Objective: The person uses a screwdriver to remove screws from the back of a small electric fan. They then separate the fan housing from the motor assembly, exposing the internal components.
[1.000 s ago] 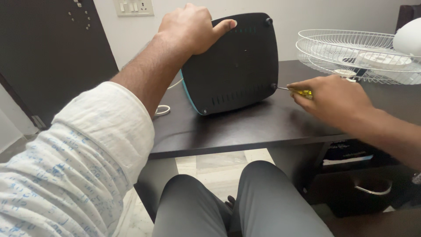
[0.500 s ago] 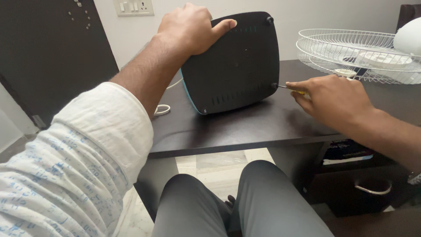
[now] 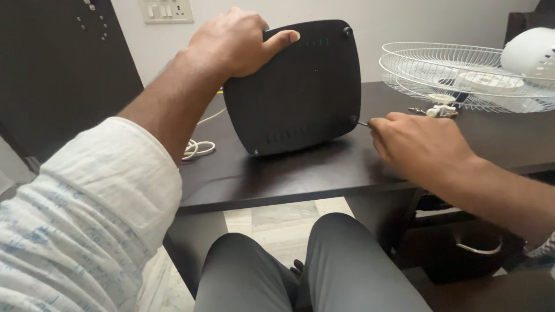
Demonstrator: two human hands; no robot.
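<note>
1. Head view, surroundings: a dark wooden table (image 3: 300,173) is seen from above, with a white wire fan guard (image 3: 462,75) laid flat at its right end. A white domed fan part (image 3: 532,49) is seen at the guard's far right edge, and whether it rests in the guard or just behind it cannot be told. A small white piece (image 3: 442,110) lies on the table just in front of the guard. A coiled white cable (image 3: 196,149) is seen on the table to the left of the black device, partly hidden by the left forearm. A white switch plate (image 3: 166,10) is fixed to the wall behind.

2. Head view, the work in hand: a black box-shaped device (image 3: 300,86) is stood on edge, tilted, near the middle of the table. It is gripped at its top left corner by the left hand (image 3: 234,40), fingers folded over the top and thumb pressed flat on the facing panel. The right hand (image 3: 419,144) is closed around a thin metal screwdriver shaft (image 3: 362,123), whose tip is set at the device's lower right corner; the handle is hidden inside the fist.

3. Head view, foreground: the person's grey-trousered knees (image 3: 312,266) are seen beneath the table edge.
</note>
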